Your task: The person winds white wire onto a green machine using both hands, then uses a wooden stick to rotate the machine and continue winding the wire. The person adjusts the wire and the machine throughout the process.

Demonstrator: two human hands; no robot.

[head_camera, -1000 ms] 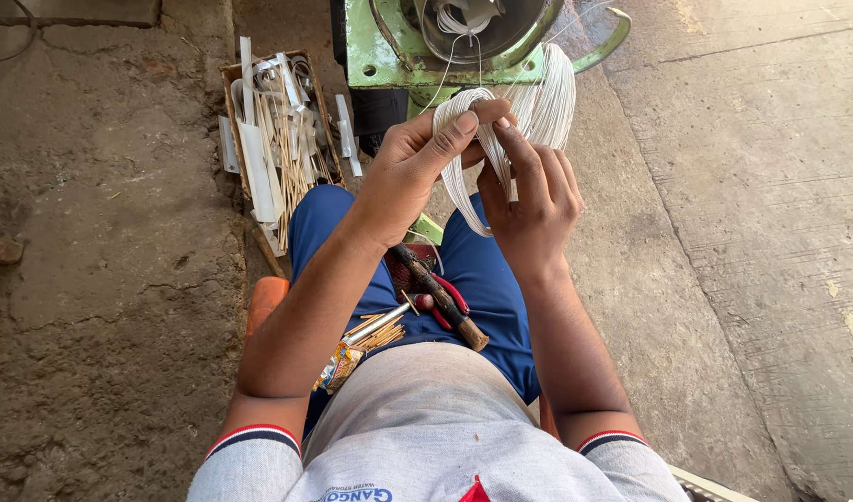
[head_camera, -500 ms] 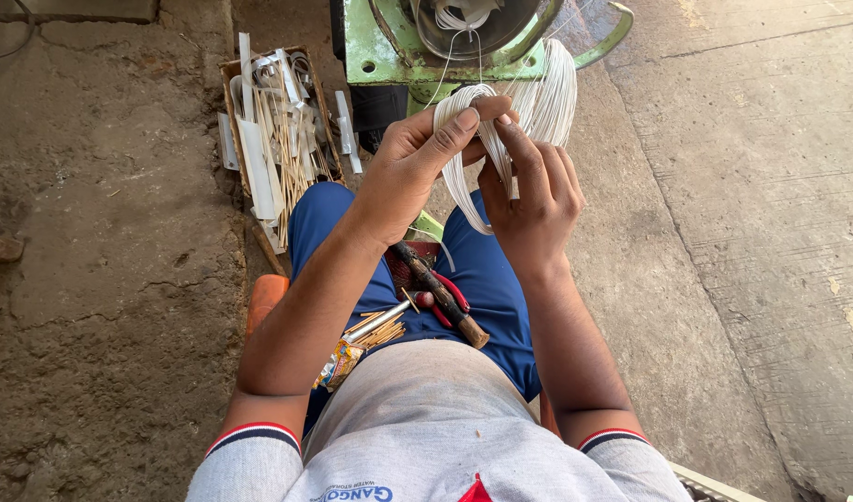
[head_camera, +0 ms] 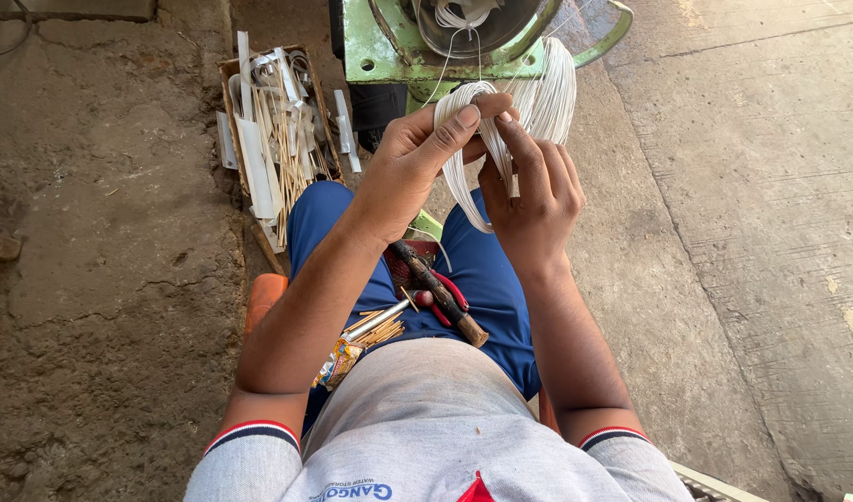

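Both hands (head_camera: 417, 158) (head_camera: 533, 191) unmoved on white wire coil (head_camera: 463, 167).

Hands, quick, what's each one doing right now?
Left hand: closed, pinching the white wire coil.
Right hand: closed on the same coil, fingers wrapped around its strands.

A seated person's left hand (head_camera: 417, 163) and right hand (head_camera: 530, 191) meet on a loop of thin white wire (head_camera: 463, 158), held above the knees and just near of a green metal machine (head_camera: 445, 42) at the far edge. Left of the machine, a shallow wooden box of sticks and white strips (head_camera: 273, 130) sits on the rough concrete ground (head_camera: 101, 260). In the lap, nearer, lie a wooden-handled tool (head_camera: 440, 293) and red-handled pliers (head_camera: 449, 297), with a bundle of thin wooden sticks (head_camera: 380, 332) to their left.
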